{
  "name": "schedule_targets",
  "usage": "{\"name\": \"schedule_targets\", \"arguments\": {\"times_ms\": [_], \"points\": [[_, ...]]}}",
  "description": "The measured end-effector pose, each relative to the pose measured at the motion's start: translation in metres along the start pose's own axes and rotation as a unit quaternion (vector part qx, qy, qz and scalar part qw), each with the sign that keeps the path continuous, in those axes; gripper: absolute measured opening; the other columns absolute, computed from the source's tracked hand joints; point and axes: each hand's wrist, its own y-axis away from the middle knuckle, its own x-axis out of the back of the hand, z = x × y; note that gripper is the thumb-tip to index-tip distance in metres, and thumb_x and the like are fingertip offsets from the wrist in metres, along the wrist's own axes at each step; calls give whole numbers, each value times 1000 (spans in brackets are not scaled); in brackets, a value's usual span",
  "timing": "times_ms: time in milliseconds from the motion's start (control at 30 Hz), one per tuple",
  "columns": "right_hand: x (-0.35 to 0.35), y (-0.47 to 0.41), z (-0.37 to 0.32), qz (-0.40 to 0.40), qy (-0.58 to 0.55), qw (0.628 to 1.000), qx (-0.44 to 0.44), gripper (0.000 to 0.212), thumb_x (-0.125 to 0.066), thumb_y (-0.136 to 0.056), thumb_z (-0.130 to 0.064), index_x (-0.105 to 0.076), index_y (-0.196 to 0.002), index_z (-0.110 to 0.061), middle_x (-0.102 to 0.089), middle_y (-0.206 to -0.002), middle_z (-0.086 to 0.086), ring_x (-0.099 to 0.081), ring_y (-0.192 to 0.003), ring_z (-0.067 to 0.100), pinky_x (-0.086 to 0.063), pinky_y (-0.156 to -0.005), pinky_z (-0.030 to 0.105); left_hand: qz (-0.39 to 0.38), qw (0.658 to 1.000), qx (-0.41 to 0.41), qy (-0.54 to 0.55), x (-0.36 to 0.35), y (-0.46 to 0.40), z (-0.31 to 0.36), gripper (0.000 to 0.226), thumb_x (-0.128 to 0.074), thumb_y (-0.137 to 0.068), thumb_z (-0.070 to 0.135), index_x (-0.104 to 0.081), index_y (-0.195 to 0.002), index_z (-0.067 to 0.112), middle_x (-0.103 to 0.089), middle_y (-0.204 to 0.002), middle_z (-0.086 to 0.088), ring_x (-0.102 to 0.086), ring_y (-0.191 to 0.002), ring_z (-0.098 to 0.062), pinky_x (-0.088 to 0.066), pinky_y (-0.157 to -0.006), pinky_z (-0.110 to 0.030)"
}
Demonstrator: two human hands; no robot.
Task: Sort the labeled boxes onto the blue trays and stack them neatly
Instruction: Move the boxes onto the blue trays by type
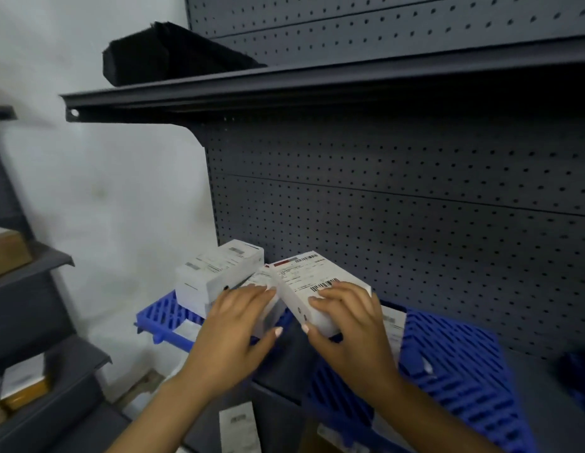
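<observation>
Two blue slotted trays lie on a dark shelf: the left tray (160, 313) and the right tray (454, 364). A white labeled box (216, 276) rests on the left tray. My right hand (353, 325) grips a second white box (307, 276) with a barcode label, held tilted above the gap between the trays. My left hand (238, 325) is closed on a third white box (263, 282), which sits between the other two and is mostly hidden by my fingers. Another labeled box (394, 325) peeks out behind my right hand on the right tray.
A dark pegboard back panel (415, 207) rises behind the trays. An upper shelf (284, 89) overhangs them and carries a black object (160, 53). Left of here stands another rack with brown cartons (7, 253). A labeled package (240, 426) sits on the level below.
</observation>
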Motion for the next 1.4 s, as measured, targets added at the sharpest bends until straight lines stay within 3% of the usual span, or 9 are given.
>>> {"name": "schedule_targets", "arguments": {"times_ms": [100,200,333,500,700,933,1167,1300,1400], "points": [[-36,-15,-12,-1,28,999,-17,31,-59,-80,-46,-60,-107,-31,-60,-112,-11,-46,-115,10,-40,-93,52,-7,1000,-4,-18,4,-7,-48,56,-44,-85,54,-50,-133,25,-54,-132,5,-46,-123,-16,-32,-107,-44],[-70,-25,-23,-2,61,997,-41,32,-58,-78,-46,-62,-105,-31,-61,-111,-11,-45,-114,8,-41,-92,50,-7,999,-11,-34,3,-13,-91,55,-44,-84,53,-52,-129,22,-58,-127,1,-52,-117,-21,-42,-100,-52],[-106,-30,-35,-2,74,994,-74,30,-57,-78,-45,-58,-105,-33,-61,-111,-11,-44,-114,8,-44,-89,54,-42,997,-9,-57,-2,-23,-136,54,-46,-81,52,-56,-124,20,-61,-123,-1,-58,-111,-23,-46,-96,-52],[-134,-30,-40,2,110,988,-106,33,-59,-77,-46,-61,-105,-29,-59,-111,-9,-45,-115,12,-45,-86,57,-94,995,2,-39,-17,-28,-174,59,-55,-78,51,-54,-129,21,-56,-131,1,-52,-120,-23,-37,-104,-51],[-155,-34,-45,-28,169,977,-131,42,-73,-73,-39,-55,-109,-29,-55,-118,-5,-42,-118,16,-44,-90,52,-42,998,-34,-14,-30,-29,-191,52,-44,-79,51,-57,-118,18,-65,-117,-3,-62,-103,-24,-50,-86,-54],[-171,-31,-49,-43,204,967,-149,37,-54,-81,-49,-55,-111,-28,-55,-118,-3,-45,-117,19,-46,-85,51,-23,998,-56,6,-38,-26,-199,54,-61,-73,42,-45,-121,24,-61,-120,1,-57,-109,-22,-46,-94,-53],[-170,-29,-49,-62,219,963,-144,39,-67,-81,-44,-58,-113,-24,-56,-119,0,-45,-118,21,-45,-87,51,-24,998,-55,-6,-42,-23,-200,57,-62,-72,43,-49,-124,22,-58,-125,1,-52,-114,-22,-41,-99,-53],[-161,-35,-50,-103,209,961,-149,43,-50,-86,-55,-57,-117,-27,-55,-122,-4,-41,-121,18,-45,-90,54,-27,998,-53,-15,-37,-26,-196,57,-59,-71,45,-52,-121,19,-61,-120,-2,-57,-110,-25,-42,-96,-55],[-146,-37,-53,-156,188,955,-167,56,-35,-85,-62,-53,-127,-30,-48,-135,-4,-30,-134,19,-30,-104,61,-47,997,-48,-24,-32,-27,-191,59,-56,-73,48,-55,-122,16,-62,-121,-3,-58,-111,-26,-38,-98,-59]]}}
